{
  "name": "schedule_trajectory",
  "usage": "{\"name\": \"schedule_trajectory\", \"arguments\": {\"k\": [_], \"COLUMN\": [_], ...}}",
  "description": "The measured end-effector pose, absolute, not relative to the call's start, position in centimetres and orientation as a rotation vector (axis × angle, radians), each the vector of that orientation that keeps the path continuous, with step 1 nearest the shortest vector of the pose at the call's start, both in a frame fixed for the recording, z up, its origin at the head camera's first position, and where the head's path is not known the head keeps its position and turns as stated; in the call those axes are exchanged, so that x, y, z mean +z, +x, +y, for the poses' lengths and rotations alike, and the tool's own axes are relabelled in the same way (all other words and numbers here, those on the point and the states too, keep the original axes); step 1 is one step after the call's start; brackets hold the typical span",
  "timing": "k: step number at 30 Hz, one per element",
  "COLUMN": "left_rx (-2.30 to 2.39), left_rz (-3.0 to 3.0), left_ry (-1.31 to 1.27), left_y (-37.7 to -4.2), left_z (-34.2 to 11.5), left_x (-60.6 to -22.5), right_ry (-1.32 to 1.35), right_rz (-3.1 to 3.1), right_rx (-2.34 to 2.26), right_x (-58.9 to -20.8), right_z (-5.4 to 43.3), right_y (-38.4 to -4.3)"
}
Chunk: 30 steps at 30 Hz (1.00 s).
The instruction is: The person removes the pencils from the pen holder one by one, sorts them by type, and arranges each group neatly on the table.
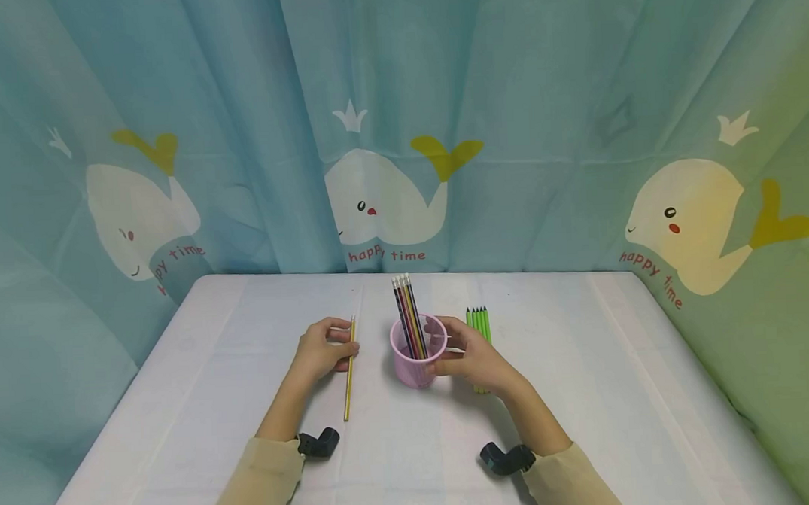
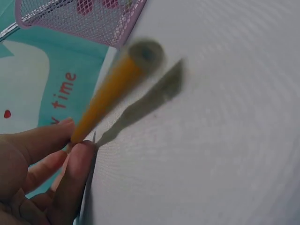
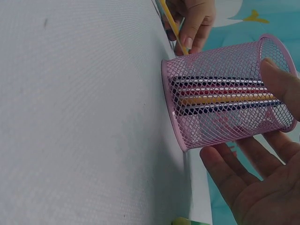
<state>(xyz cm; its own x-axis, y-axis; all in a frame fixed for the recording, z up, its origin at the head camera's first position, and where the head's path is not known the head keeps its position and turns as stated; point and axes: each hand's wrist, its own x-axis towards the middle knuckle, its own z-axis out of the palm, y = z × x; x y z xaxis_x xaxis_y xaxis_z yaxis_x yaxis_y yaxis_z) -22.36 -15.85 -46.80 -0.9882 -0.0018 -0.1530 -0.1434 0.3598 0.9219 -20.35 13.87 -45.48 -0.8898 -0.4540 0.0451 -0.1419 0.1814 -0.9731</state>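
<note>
My left hand (image 1: pixel 319 351) pinches a yellow pencil (image 1: pixel 349 390) between thumb and fingertips. In the left wrist view the pencil (image 2: pixel 110 93) slants close over the table, its near end blurred and its shadow beside it. My right hand (image 1: pixel 475 358) holds a pink mesh pencil cup (image 1: pixel 413 374) from the right, thumb and fingers spread around its side. Inside the cup several pencils (image 1: pixel 409 312) in dark, red and yellow colours lean together; the right wrist view shows them through the mesh (image 3: pixel 192 133).
Several green pencils (image 1: pixel 478 321) lie side by side on the white-covered table (image 1: pixel 587 395), partly hidden behind my right hand. A curtain (image 1: pixel 541 126) printed with whales hangs along the table's far edge and sides.
</note>
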Motion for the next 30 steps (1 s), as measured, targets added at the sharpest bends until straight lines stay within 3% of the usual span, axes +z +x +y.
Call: {"name": "schedule_trajectory", "arguments": {"k": [19,30], "left_rx": [1.68,1.842], "left_rz": [2.501,2.46], "left_ry": [-0.075,0.313], "left_y": [-22.2,-21.2], "left_z": [-15.7,-14.6], "left_x": [-45.9,-42.7], "right_ry": [-0.593,-0.584], "right_rz": [2.188,2.205], "right_rx": [-1.78,-1.762], "right_x": [-45.5,-45.5], "right_z": [13.9,13.9], "right_y": [-20.3,-20.3]}}
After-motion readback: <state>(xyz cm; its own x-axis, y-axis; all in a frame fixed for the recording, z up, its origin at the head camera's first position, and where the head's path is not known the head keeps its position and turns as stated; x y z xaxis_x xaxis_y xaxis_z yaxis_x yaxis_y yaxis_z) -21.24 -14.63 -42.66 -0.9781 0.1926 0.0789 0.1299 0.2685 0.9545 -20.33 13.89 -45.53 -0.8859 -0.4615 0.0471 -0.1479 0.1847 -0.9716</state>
